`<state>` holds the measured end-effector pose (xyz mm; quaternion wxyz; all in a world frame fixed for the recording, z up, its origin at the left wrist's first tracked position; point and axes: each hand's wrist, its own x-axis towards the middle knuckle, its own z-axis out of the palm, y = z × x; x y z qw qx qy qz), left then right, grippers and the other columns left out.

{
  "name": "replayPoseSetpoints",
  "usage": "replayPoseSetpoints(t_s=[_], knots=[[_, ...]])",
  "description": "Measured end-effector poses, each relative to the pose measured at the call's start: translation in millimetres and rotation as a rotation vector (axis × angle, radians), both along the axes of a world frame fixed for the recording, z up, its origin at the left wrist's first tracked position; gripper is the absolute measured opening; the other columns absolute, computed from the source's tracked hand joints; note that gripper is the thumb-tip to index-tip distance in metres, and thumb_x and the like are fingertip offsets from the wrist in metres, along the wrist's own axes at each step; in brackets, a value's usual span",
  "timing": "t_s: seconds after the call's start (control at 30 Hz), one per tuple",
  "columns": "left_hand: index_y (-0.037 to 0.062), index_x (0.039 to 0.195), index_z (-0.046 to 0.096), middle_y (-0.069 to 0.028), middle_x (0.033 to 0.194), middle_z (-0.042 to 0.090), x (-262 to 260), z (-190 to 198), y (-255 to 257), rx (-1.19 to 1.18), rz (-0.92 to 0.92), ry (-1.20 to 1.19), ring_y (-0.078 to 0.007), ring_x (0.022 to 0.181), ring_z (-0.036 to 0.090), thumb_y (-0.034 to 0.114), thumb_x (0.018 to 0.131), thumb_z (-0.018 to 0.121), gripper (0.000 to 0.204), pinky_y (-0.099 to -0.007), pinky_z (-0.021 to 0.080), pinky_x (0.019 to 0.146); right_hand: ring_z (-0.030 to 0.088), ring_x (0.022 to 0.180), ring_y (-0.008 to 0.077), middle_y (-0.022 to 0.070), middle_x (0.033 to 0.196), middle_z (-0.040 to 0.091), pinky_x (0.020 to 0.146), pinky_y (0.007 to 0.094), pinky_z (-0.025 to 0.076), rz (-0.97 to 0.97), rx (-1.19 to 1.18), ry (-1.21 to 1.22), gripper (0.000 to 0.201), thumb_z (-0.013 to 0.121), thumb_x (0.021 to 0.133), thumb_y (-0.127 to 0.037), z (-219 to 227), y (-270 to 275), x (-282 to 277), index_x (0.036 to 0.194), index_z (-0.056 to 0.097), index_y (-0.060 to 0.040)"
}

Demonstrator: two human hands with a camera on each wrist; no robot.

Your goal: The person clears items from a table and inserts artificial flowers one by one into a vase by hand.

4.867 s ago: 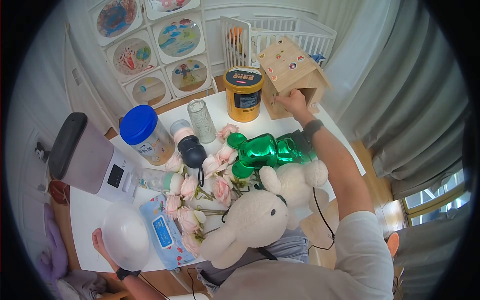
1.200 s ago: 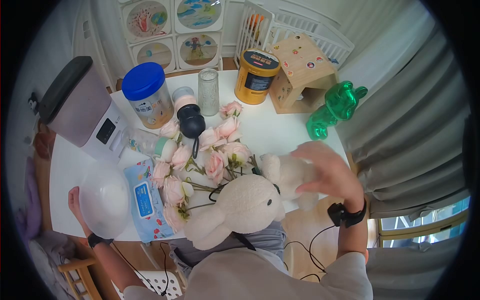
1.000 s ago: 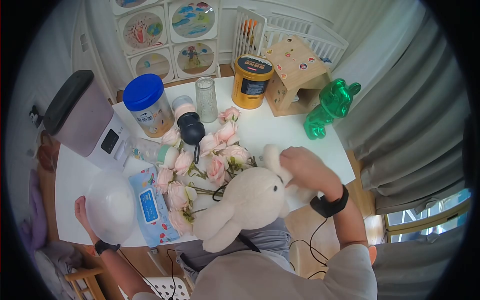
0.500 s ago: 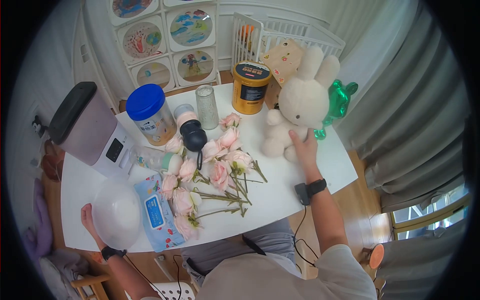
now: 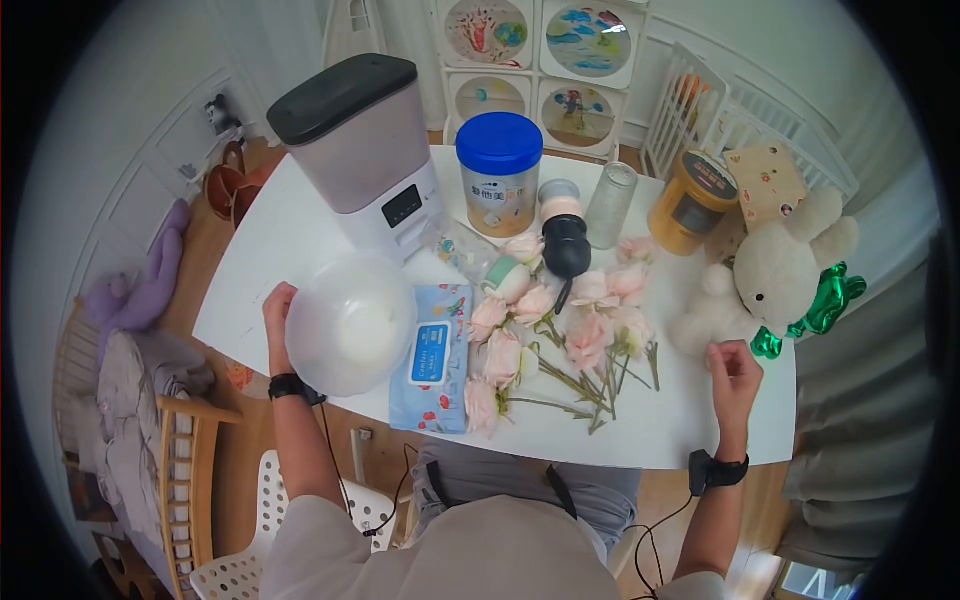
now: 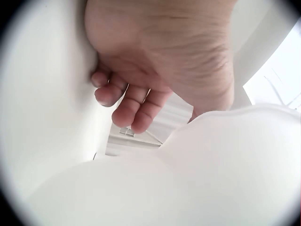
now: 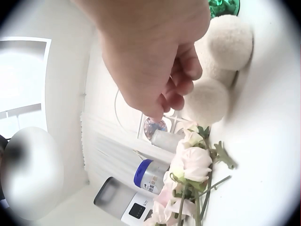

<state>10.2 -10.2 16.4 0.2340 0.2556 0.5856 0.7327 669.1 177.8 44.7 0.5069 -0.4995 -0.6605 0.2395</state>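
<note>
Our right hand (image 5: 736, 385), fingers loosely curled and empty, is just beside the plush rabbit (image 5: 782, 272) seated on the bench (image 5: 665, 435). Only the left wrist view clearly shows our left hand (image 6: 157, 59), slack fingers bent beside the bowl (image 5: 350, 325).

A blue-lidded canister (image 5: 500, 190) stands between a black-lidded dispenser (image 5: 365, 160) and a glass vase (image 5: 610, 210) (4 round-framed paintings (image 5: 590, 42) show behind).

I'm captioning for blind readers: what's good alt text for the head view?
A person's right hand is close to a cream plush rabbit and the left hand beside a translucent bowl, at a white table. Between the hands lie pink roses and a wipes pack; behind stand a dark-lidded machine, a blue-lidded can, a glass vase and a yellow tub.
</note>
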Motion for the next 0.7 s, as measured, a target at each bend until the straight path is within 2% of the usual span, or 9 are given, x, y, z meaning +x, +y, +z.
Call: replayPoseSetpoints(t_s=[0.07, 0.1, 0.23, 0.3, 0.43, 0.5, 0.53, 0.6, 0.7], knots=[[0.0114, 0.076, 0.052, 0.0041, 0.080, 0.057, 33, 21, -5, -0.056, -0.118, -0.154, -0.0078, 0.073, 0.053, 0.032, 0.100, 0.057, 0.031, -0.0239, 0.044, 0.065, 0.049, 0.062, 0.0032, -0.0044, 0.071, 0.059, 0.058, 0.0206, 0.040, 0.171, -0.075, -0.084, 0.012, 0.074, 0.094, -0.010, 3, 2, -20, 0.088, 0.066, -0.0029], [0.0094, 0.089, 0.059, 0.0019, 0.086, 0.060, 41, 23, -5, -0.039, -0.022, -0.320, -0.0098, 0.076, 0.056, 0.031, 0.095, 0.064, 0.023, -0.0248, 0.047, 0.069, 0.051, 0.060, 0.0033, -0.0032, 0.071, 0.061, 0.056, 0.0211, 0.040, 0.243, -0.165, -0.063, 0.012, 0.073, 0.095, -0.010, 1, 3, -30, 0.088, 0.067, -0.0022], [0.0066, 0.107, 0.060, -0.0008, 0.090, 0.062, 30, 12, -16, -0.215, 0.141, -0.100, -0.0128, 0.079, 0.058, 0.028, 0.091, 0.070, 0.028, -0.0255, 0.050, 0.074, 0.053, 0.055, 0.0044, -0.0003, 0.068, 0.064, 0.050, 0.0218, 0.040, 0.369, -0.350, 0.074, 0.013, 0.072, 0.097, -0.012, -27, 9, -47, 0.090, 0.068, -0.0018], [0.0044, 0.121, 0.057, -0.0036, 0.096, 0.064, 0, -8, -28, -0.212, 0.069, -0.051, -0.0153, 0.084, 0.061, 0.025, 0.088, 0.073, 0.042, -0.0265, 0.052, 0.079, 0.053, 0.054, 0.0044, -0.0001, 0.067, 0.063, 0.048, 0.0213, 0.039, 0.371, -0.425, 0.119, 0.012, 0.071, 0.097, -0.012, -40, 7, -51, 0.091, 0.068, -0.0022], [0.0048, 0.110, 0.061, -0.0032, 0.092, 0.064, -33, -19, -49, -0.193, 0.313, 0.013, -0.0155, 0.082, 0.062, 0.023, 0.089, 0.071, 0.030, -0.0273, 0.052, 0.076, 0.052, 0.054, 0.0038, -0.0009, 0.067, 0.063, 0.048, 0.0209, 0.038, 0.358, -0.441, 0.153, 0.012, 0.072, 0.097, -0.011, -47, 9, -45, 0.089, 0.067, -0.0023], [0.0074, 0.097, 0.063, -0.0031, 0.083, 0.062, -84, -42, -68, 0.109, 0.099, -0.090, -0.0176, 0.074, 0.063, 0.021, 0.089, 0.070, 0.017, -0.0287, 0.052, 0.068, 0.052, 0.054, 0.0036, -0.0013, 0.067, 0.063, 0.048, 0.0206, 0.038, 0.353, -0.438, 0.151, 0.012, 0.072, 0.096, -0.010, -48, 8, -45, 0.088, 0.067, -0.0025], [0.0074, 0.097, 0.063, -0.0031, 0.083, 0.062, -79, -37, -62, 0.110, 0.103, -0.091, -0.0176, 0.074, 0.063, 0.021, 0.089, 0.070, 0.017, -0.0287, 0.052, 0.068, 0.052, 0.054, 0.0034, -0.0017, 0.067, 0.063, 0.049, 0.0203, 0.038, 0.339, -0.440, 0.147, 0.012, 0.072, 0.096, -0.010, -47, 8, -46, 0.088, 0.067, -0.0027], [0.0077, 0.085, 0.061, -0.0040, 0.075, 0.059, -68, -13, -32, 0.099, 0.448, -0.126, -0.0191, 0.067, 0.061, 0.020, 0.090, 0.068, 0.015, -0.0308, 0.053, 0.061, 0.052, 0.054, 0.0033, -0.0020, 0.067, 0.063, 0.049, 0.0203, 0.038, 0.336, -0.424, 0.134, 0.011, 0.072, 0.096, -0.010, -46, 7, -48, 0.089, 0.067, -0.0029], [0.0045, 0.086, 0.058, -0.0083, 0.078, 0.063, -114, -26, 8, 0.106, 0.461, -0.155, -0.0219, 0.070, 0.066, 0.021, 0.093, 0.066, 0.019, -0.0335, 0.056, 0.062, 0.051, 0.054, 0.0026, -0.0030, 0.066, 0.062, 0.049, 0.0204, 0.037, 0.305, -0.421, 0.124, 0.012, 0.073, 0.096, -0.010, -42, 3, -51, 0.088, 0.067, -0.0029]])
